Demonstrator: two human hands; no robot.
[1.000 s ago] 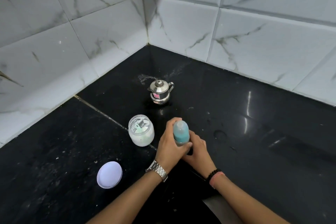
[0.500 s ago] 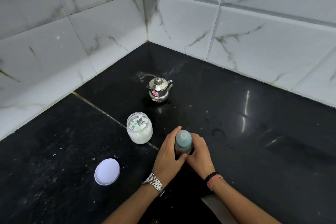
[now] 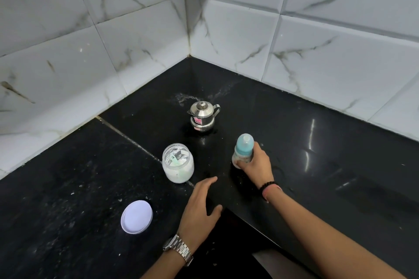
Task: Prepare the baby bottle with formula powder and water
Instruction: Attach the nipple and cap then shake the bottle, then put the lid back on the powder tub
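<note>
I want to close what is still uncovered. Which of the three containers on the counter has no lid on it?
The clear glass jar of white powder. The steel pot wears its lid; the baby bottle has its blue cap.

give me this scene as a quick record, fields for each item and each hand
bottle: upright on counter, teal cap on
jar: open, white powder inside
lid: flat on counter, apart from jar
kettle: steel, lidded, behind jar
right hand: grip around bottle
left hand: open, holds nothing, near jar
counter: black, powder specks
</note>
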